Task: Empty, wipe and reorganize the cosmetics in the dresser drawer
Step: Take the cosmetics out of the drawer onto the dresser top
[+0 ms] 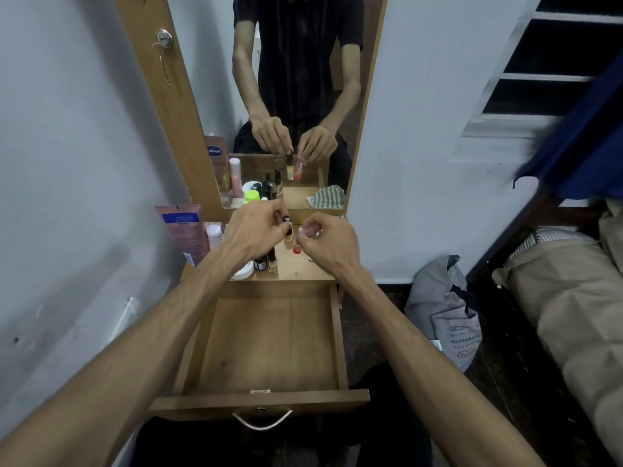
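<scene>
The wooden dresser drawer [269, 345] is pulled out and holds nothing. Both hands are over the dresser top [300, 267]. My left hand [256, 230] pinches the dark cap of a small yellowish bottle [288, 241]. My right hand [327, 241] pinches the top of a small red-tipped tube [297, 248]. Both items hang upright just above the top. Under my left wrist stand several small bottles [266, 261] and a white jar [244, 271]. A pink Vaseline tube [185, 230] and a white bottle [214, 234] stand at the left.
The mirror [286, 96] behind the top reflects a striped cloth [328, 197] lying on the right of the top, hidden behind my right hand. A grey bag [445, 311] sits on the floor to the right, beside a bed [573, 298]. The drawer handle [262, 420] faces me.
</scene>
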### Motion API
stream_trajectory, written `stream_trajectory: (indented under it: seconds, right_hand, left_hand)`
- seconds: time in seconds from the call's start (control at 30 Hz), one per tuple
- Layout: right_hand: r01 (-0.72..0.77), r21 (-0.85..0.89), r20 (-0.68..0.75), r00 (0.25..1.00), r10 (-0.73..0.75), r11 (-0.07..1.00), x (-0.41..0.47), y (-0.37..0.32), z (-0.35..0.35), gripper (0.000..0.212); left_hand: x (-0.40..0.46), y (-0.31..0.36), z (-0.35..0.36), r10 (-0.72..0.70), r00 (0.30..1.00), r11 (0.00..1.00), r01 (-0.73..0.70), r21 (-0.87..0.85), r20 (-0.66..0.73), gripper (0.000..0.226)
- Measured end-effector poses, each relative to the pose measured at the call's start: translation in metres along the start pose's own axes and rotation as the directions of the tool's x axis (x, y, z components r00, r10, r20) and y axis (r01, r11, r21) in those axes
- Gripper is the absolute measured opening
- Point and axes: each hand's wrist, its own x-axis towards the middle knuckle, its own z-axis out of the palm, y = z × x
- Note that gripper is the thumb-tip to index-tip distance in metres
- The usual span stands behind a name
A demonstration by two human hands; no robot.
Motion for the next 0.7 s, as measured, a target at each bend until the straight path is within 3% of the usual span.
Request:
stream_trajectory:
  seconds: [0.37, 0.7]
  right_hand:
    - [0.005, -0.026, 0.134, 0.991, -0.001, 1.000, 0.031, 0.006, 0.036, 0.006]
    - [0.034, -0.056, 0.215, 0.976, -0.021, 0.998, 0.037, 0.003, 0.059, 0.016]
  left_hand:
    - [0.033, -0.029, 0.016, -0.031, 0.993, 0.969, 0.002, 0.247, 0.114, 0.014]
    - [0.039, -0.035, 0.026, -0.051, 0.978, 0.952, -0.014, 0.306, 0.202, 0.020]
